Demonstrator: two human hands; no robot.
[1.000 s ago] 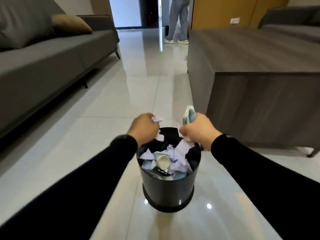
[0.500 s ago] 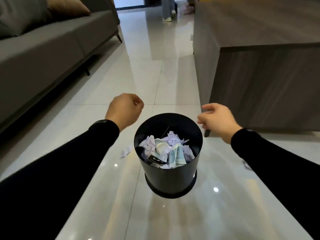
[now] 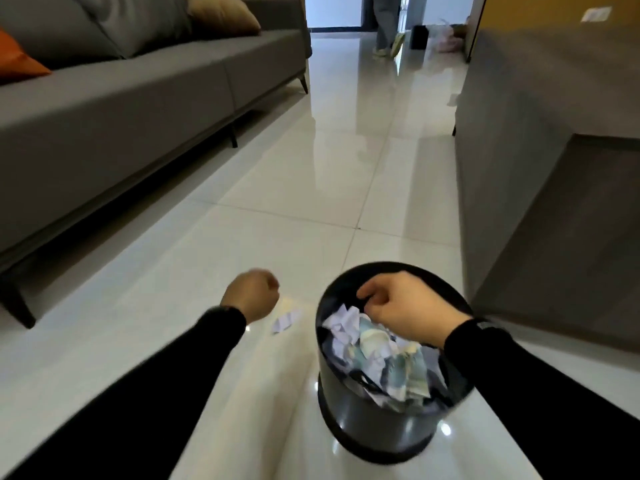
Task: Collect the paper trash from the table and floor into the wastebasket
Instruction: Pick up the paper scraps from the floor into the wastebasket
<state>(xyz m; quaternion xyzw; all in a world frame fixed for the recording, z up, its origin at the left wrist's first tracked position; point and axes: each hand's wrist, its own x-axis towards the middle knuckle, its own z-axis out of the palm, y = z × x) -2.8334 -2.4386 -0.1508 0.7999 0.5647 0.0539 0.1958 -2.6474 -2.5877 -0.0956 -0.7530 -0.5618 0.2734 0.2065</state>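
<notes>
Spanning most of the view: a glossy pale tiled floor (image 3: 311, 174), blurred with motion. A grey sofa (image 3: 121, 88) runs along the left side, with a tan cushion (image 3: 223, 13) and an orange cushion (image 3: 17, 60) on it. A grey wood-grain table (image 3: 554, 150) fills the right side; no paper shows on the visible part of its top. Far back, the legs of another person (image 3: 386, 26) show in a doorway.

The wastebasket (image 3: 374, 427) is a round black bin with a wider base ring. It stands on the floor at lower right, near the table's side. It holds crumpled paper (image 3: 346, 327), white and pale lilac with some green-printed pieces, heaped to a little below the rim.

Both arms wear black sleeves. The right hand (image 3: 405, 311) is over the bin's opening, fingers curled, thumb close to the forefinger. Whether it grips the rim or a piece of paper cannot be told. The left hand (image 3: 251, 296) is left of the bin above the floor, balled into a fist with nothing visible in it.

One small white paper scrap (image 3: 285, 318) lies flat on the floor between the left hand and the bin, close to the bin's left side.
</notes>
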